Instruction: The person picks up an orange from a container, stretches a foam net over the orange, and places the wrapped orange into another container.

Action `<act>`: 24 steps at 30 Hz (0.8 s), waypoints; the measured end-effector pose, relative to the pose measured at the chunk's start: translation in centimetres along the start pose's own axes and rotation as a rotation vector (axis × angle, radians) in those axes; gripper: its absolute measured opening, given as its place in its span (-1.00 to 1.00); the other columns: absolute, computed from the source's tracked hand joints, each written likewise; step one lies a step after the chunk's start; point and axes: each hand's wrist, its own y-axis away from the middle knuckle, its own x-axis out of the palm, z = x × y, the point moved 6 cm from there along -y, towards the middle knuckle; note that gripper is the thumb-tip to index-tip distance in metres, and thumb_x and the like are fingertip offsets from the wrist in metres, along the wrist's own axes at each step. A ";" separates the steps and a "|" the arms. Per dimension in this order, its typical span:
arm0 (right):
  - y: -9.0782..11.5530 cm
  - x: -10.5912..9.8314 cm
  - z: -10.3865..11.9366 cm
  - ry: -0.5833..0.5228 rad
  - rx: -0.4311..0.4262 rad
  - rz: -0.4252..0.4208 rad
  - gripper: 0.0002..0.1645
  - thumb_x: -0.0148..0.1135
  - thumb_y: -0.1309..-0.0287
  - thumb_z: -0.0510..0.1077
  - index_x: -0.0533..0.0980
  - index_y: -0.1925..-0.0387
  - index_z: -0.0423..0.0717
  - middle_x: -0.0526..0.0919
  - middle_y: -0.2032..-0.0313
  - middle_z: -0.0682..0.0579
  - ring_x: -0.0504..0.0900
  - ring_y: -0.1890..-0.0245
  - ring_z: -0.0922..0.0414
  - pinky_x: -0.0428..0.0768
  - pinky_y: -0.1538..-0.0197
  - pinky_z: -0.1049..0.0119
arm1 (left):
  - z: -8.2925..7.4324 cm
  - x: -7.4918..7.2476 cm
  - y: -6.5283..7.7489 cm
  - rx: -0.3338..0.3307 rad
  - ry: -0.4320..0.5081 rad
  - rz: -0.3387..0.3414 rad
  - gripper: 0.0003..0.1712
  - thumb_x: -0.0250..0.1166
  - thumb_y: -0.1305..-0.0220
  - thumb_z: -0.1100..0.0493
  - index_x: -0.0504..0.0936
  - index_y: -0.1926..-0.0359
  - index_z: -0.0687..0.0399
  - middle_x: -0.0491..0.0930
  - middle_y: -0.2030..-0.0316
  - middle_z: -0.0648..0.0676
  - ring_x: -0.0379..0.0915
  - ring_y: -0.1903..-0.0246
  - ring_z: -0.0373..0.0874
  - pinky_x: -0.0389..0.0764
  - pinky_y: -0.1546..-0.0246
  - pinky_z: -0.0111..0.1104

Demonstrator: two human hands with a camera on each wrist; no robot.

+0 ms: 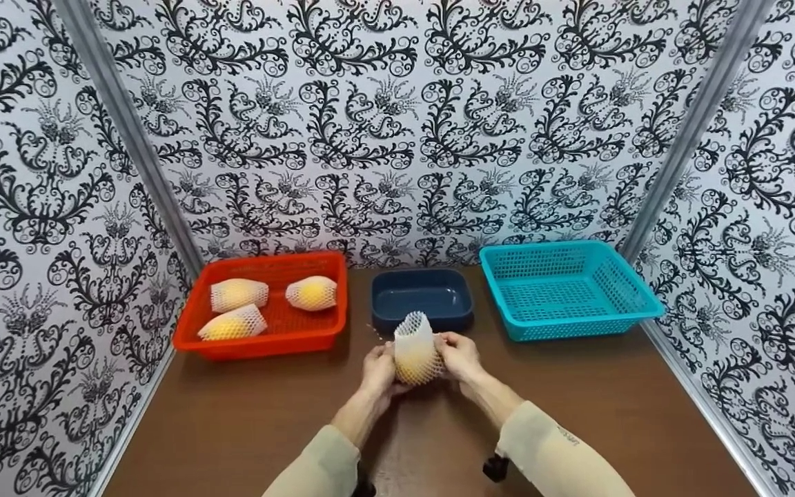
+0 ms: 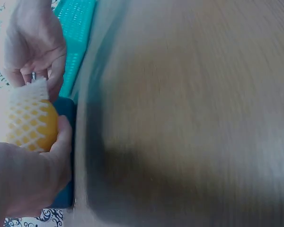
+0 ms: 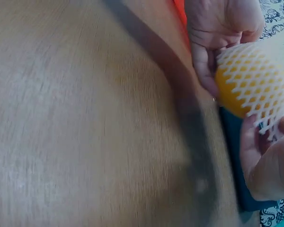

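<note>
Both hands hold a yellow mango (image 3: 232, 97) in a white foam net (image 1: 415, 331), low in front of the dark blue tray (image 1: 421, 279). My left hand (image 1: 378, 373) grips the mango from the left, its thumb along the bare yellow skin in the left wrist view. On the other side, my right hand (image 1: 461, 355) pinches the edge of the net between thumb and fingers, as the right wrist view shows. Part of the mango's skin shows outside the mesh, and the net stands up loose above the fruit in the head view.
An orange-red basket (image 1: 259, 343) at the left holds three mangoes (image 1: 239, 295) in foam nets. At the right stands a turquoise basket (image 1: 577, 324) with perforated walls. Patterned panels (image 1: 397, 138) enclose the brown table (image 1: 266, 414) at the back and sides.
</note>
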 end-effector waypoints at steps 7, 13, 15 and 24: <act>-0.3 0.7 -0.2 -0.151 -0.031 0.064 -0.73 0.17 -0.66 -0.12 0.70 0.01 -0.21 0.59 0.44 0.16 0.49 0.55 0.26 0.48 0.53 0.40 | -1.0 0.5 -0.2 0.021 0.165 0.033 -0.52 -0.03 -0.83 -0.01 0.49 -0.39 0.27 0.72 0.14 0.02 0.69 0.19 -0.09 0.74 0.11 -0.07; -0.2 1.4 0.0 -0.258 -0.073 0.114 -0.81 0.15 -0.62 -0.23 0.66 0.05 -0.23 0.53 0.57 0.14 0.38 0.66 0.27 0.36 0.59 0.43 | -1.5 0.8 -0.4 0.043 0.225 0.005 -0.58 -0.05 -0.84 0.02 0.49 -0.30 0.27 0.71 0.28 -0.06 0.69 0.29 -0.18 0.71 0.16 -0.15; -0.1 1.7 0.0 -0.277 -0.076 0.123 -0.82 0.15 -0.63 -0.24 0.65 0.05 -0.24 0.53 0.57 0.13 0.37 0.66 0.26 0.35 0.59 0.41 | -1.4 0.7 -0.4 0.048 0.235 -0.016 -0.59 -0.08 -0.85 0.03 0.50 -0.26 0.27 0.69 0.32 -0.06 0.66 0.34 -0.20 0.70 0.23 -0.21; 0.4 1.5 1.1 -0.140 -0.208 0.031 -0.73 0.23 -0.65 -0.17 0.69 -0.11 -0.29 0.77 0.33 0.09 0.55 0.51 0.26 0.51 0.46 0.40 | -1.5 -0.2 -0.5 0.099 0.202 -0.154 -0.69 0.00 -0.84 0.05 0.53 0.03 0.15 0.58 0.44 -0.05 0.57 0.51 -0.22 0.66 0.47 -0.33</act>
